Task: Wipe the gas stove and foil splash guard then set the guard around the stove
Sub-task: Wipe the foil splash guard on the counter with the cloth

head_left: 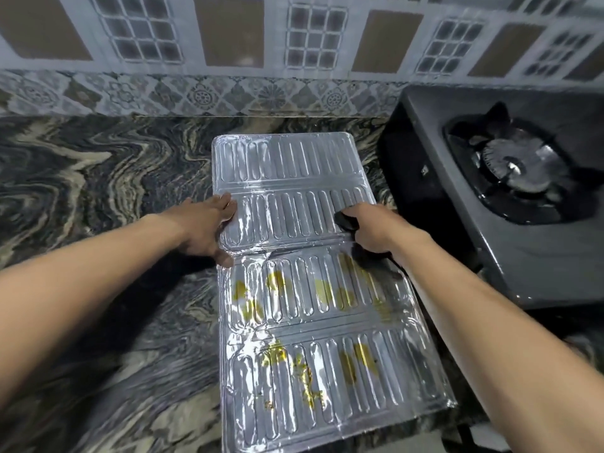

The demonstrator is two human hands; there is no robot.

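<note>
Dark cloth (pixel 351 223) sits bunched in the right hand (pixel 372 228), whose grip is closed around it and pressed on the right side of the guard (pixel 294 197), at the second panel from the wall. The left hand (pixel 209 223) lies flat and open on the guard's left edge, fingers spread over the same panel, pinning it rather than holding it. The guard lies unfolded and flat on the desk (pixel 98 191), running from near the tiled wall (pixel 228 44) toward the person, just beside the stove (pixel 506 191) on its right. Its two far panels look clean; the two near ones carry yellow stains (pixel 277 282), so the wiping seems about half done. Foil this thin is probably very light, springy at the creases, easy to dent or tear, and likely to skate on the polished stone, so it wants a flat palm while rubbing and, for lifting, a hold on the rolled outer edges with both hands, not the ribbed middle. Left of the guard the desk is open and gives room to slide or turn it; on the right the stove's side stands close, and the near edge reaches almost to the desk's front.
</note>
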